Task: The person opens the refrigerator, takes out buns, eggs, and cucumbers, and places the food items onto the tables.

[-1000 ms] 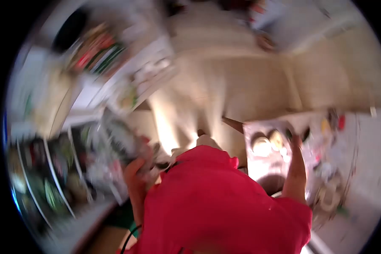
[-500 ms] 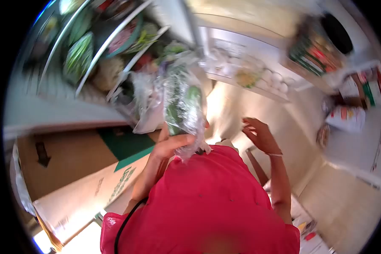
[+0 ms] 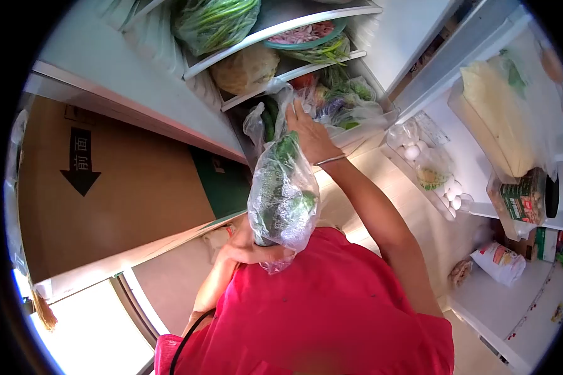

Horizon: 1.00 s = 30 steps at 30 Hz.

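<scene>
My left hand (image 3: 256, 250) is closed around the lower end of a clear plastic bag of cucumbers (image 3: 281, 194), held up in front of my red shirt. The wrap is crinkled and shiny, so the green shapes inside show only in part. Beyond it, my right hand (image 3: 313, 137) reaches over the fridge's bottom drawer (image 3: 372, 128). Its fingers are bent and closed on a thin clear plastic bag (image 3: 283, 97); the fingertips are partly hidden. Dark green vegetables (image 3: 269, 117) lie beside that bag, and bagged leafy greens (image 3: 356, 94) sit to the right.
Bagged green vegetables (image 3: 216, 25) and a teal bowl (image 3: 306, 44) of pinkish food stand on the shelves above. Eggs (image 3: 450, 190) sit in the open door's rack at right. A large cardboard box (image 3: 112, 187) stands at left, close to my left arm.
My right hand has moved from beside my body up to the fridge drawer and closed on a plastic bag there. My left hand still holds the bagged cucumbers. The view has shifted.
</scene>
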{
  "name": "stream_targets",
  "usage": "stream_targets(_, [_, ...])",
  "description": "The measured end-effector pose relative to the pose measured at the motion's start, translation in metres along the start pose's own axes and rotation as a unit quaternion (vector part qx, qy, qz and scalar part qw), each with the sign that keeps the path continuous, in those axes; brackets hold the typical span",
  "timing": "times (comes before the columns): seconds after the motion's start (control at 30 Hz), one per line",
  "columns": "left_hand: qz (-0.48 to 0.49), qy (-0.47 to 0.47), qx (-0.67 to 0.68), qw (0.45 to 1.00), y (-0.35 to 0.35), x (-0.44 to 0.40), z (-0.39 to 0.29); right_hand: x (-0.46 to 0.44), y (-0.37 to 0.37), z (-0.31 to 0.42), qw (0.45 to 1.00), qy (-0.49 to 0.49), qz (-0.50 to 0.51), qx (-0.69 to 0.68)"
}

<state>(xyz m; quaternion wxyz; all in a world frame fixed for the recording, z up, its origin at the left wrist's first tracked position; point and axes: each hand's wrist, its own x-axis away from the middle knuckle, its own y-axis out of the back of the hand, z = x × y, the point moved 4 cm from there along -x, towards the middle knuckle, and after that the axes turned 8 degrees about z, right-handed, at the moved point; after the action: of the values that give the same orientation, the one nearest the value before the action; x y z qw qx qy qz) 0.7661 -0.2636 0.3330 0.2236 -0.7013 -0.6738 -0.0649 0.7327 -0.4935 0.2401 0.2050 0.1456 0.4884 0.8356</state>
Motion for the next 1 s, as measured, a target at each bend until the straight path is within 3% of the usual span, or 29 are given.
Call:
stream_targets(0.03, [0.017, -0.007, 0.015, 1.000, 0.004, -0.003, 0.005, -0.011, -0.009, 0.003, 0.997, 0.012, -0.076, -0.018])
stream_targets(0.17, [0.046, -0.002, 0.033, 0.998, 0.015, -0.005, 0.010, -0.044, -0.040, 0.022, 0.994, 0.060, -0.080, -0.031])
stream_targets(0.27, [0.051, -0.033, -0.063, 0.996, 0.019, -0.008, 0.004, -0.083, -0.083, 0.036, 0.993, 0.084, 0.069, 0.048])
stream_targets(0.37, [0.065, -0.020, -0.063, 0.996, 0.023, -0.014, 0.004, -0.086, -0.106, 0.041, 0.943, 0.210, 0.118, 0.231])
stream_targets(0.47, [0.071, -0.006, -0.059, 0.996, 0.022, -0.018, 0.001, -0.098, -0.149, 0.036, 0.958, 0.227, 0.003, 0.174])
stream_targets(0.53, [0.102, -0.013, -0.065, 0.992, 0.025, -0.024, 0.003, -0.104, -0.165, 0.034, 0.980, 0.154, 0.050, 0.116])
stream_targets(0.6, [0.103, -0.107, -0.118, 0.982, 0.026, -0.028, 0.005, -0.095, -0.141, 0.044, 0.983, 0.147, 0.051, 0.095])
stream_targets(0.67, [0.102, -0.135, -0.134, 0.976, 0.024, -0.031, 0.004, -0.052, -0.102, 0.052, 0.972, 0.206, 0.012, 0.113])
stream_targets(0.73, [0.096, -0.096, -0.116, 0.984, 0.023, -0.034, -0.002, -0.009, -0.062, 0.059, 0.943, 0.250, -0.114, 0.187])
stream_targets(0.8, [0.082, -0.065, -0.078, 0.991, 0.019, -0.033, -0.011, 0.032, -0.026, 0.037, 0.990, 0.137, -0.039, 0.004])
stream_targets(0.87, [0.086, -0.029, -0.033, 0.995, 0.018, -0.036, -0.011, 0.073, -0.005, 0.010, 0.983, 0.021, 0.038, -0.179])
stream_targets(0.93, [0.098, -0.003, 0.002, 0.995, 0.019, -0.042, -0.007, 0.095, -0.043, -0.030, 0.939, -0.036, 0.004, -0.343])
stream_targets(1.0, [0.085, -0.006, 0.004, 0.996, 0.013, -0.043, -0.020, 0.094, -0.065, -0.047, 0.826, -0.163, -0.005, -0.540])
